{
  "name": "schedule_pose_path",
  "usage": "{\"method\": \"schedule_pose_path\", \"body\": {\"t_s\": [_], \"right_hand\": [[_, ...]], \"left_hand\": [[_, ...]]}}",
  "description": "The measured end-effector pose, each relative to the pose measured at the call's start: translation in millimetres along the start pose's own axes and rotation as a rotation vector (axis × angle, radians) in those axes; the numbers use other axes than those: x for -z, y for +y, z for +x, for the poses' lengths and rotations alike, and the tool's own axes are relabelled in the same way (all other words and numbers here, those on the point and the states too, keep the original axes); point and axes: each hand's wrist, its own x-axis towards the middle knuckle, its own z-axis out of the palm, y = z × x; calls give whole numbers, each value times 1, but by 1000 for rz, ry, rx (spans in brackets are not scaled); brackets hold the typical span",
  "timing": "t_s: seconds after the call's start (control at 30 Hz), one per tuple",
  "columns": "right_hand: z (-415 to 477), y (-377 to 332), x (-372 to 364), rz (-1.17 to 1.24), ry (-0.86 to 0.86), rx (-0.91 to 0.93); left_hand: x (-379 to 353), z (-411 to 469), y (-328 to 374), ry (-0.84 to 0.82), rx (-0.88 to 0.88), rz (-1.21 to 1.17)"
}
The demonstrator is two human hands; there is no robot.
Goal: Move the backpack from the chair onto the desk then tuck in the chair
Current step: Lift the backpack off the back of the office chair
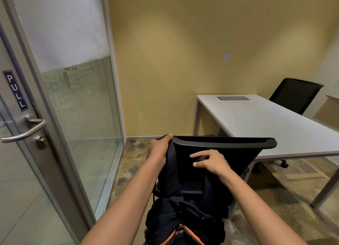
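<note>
Wall: yellow, plain, one pale switch plate above the desk.

Glass partition: frosted upper band, clear below, metal frame.

Door: glass, at far left, with a lever handle and lock; a dark vertical sticker reads "PULL".

Desk: white top, grey metal legs, a grey cable hatch set into the far end. Nothing lies on the top.

Chair: black, back toward the camera, standing just off the desk's near corner, not tucked in.

Second chair: black mesh back, on the desk's far side.

Backpack: black with orange trim at the bottom edge, hanging down the chair's back by its straps; no readable brand.

Left hand: closed around a backpack strap at the top left corner of the chair back.

Right hand: fingers curled on the backpack's top loop against the chair back; how firm the grip is cannot be told.
</note>
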Motion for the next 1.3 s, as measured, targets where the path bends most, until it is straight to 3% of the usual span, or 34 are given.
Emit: {"method": "schedule_pose_path", "body": {"t_s": [0.23, 0.4, 0.57, 0.67, 0.87, 1.13, 1.3], "right_hand": [[-10, -40, -33, -45, -195, 185], [-11, -73, -58, 27, -88, 264], [-5, -109, -90, 55, 35, 285], [2, -134, -100, 167, 95, 324], [11, -201, -97, 392, 145, 401], [31, -262, -96, 447, 214, 488], [73, -272, -91, 401, 237, 446]], "left_hand": [[12, -38, 32, -73, -58, 10], [42, -34, 59, -146, -107, 97], [95, -21, 66, -181, -270, 309], [139, -13, 51, -233, -339, 375], [217, 14, -13, -298, -276, 601], [219, 28, 13, -117, -375, 318], [206, 48, 25, 12, -388, 199]]}}
